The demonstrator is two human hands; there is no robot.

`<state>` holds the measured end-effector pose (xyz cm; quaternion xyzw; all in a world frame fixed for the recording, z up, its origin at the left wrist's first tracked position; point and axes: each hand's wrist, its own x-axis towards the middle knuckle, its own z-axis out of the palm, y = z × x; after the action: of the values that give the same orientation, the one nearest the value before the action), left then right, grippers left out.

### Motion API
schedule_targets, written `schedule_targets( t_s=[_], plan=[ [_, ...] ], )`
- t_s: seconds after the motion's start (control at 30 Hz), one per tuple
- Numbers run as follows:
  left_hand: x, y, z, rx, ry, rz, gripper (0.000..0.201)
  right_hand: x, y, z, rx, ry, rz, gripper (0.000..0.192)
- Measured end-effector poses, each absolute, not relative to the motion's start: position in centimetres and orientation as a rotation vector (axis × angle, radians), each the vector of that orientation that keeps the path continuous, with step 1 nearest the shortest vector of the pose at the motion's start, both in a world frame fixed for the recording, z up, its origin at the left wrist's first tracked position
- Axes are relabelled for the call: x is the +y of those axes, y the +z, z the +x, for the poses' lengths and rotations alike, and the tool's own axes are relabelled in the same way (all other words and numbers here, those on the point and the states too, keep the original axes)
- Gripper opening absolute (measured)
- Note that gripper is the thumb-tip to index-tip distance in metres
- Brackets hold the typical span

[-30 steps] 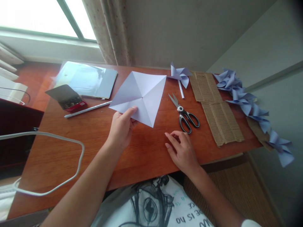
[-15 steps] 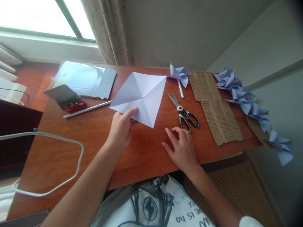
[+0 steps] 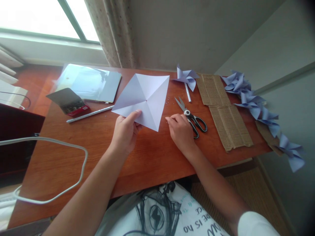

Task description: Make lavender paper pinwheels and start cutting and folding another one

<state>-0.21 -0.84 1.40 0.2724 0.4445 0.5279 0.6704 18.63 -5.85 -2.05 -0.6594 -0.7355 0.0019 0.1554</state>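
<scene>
My left hand (image 3: 128, 131) grips the near edge of a square sheet of white paper (image 3: 150, 88), thumb on top and fingers underneath. Creases run from its corners to a small dark spot at the centre. Just right of the sheet, my right hand (image 3: 180, 129) is closed with its fingertips together; whatever they may pinch is too small to make out. Scissors (image 3: 187, 113) with black handles lie beside that hand, which partly covers one handle loop. Tiny white scraps (image 3: 168, 101) dot the table by the sheet's right edge.
A paper pinwheel (image 3: 187, 78) on a white stick lies at the back. Corrugated cardboard (image 3: 221, 108) and several more pinwheels (image 3: 261, 108) are on the right. Leftward are a paper tube (image 3: 91, 114), an open small box (image 3: 71, 103), a glossy folder (image 3: 91, 83) and a white cable (image 3: 82, 167).
My right hand has moved up and left toward the sheet, its fingers drawing together. The paper in my left hand has shifted slightly left, baring the small scraps.
</scene>
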Motion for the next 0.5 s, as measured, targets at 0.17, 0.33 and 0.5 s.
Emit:
schedule_targets(
  t_s=[0.17,0.33,0.5],
  plan=[
    [-0.8,1.3,-0.4,1.005,1.198,0.598,0.025,-3.5,-1.3,19.4,-1.821,0.161,-1.888,0.017],
    [-0.9,1.5,-0.4,0.998,1.193,0.602,0.028,-4.7,-0.4,19.9,-1.521,0.953,-1.703,0.021],
    [-1.1,1.3,-0.1,0.982,1.16,0.607,0.03,-2.7,-0.2,19.7,-1.472,1.196,-1.555,0.015]
  ],
)
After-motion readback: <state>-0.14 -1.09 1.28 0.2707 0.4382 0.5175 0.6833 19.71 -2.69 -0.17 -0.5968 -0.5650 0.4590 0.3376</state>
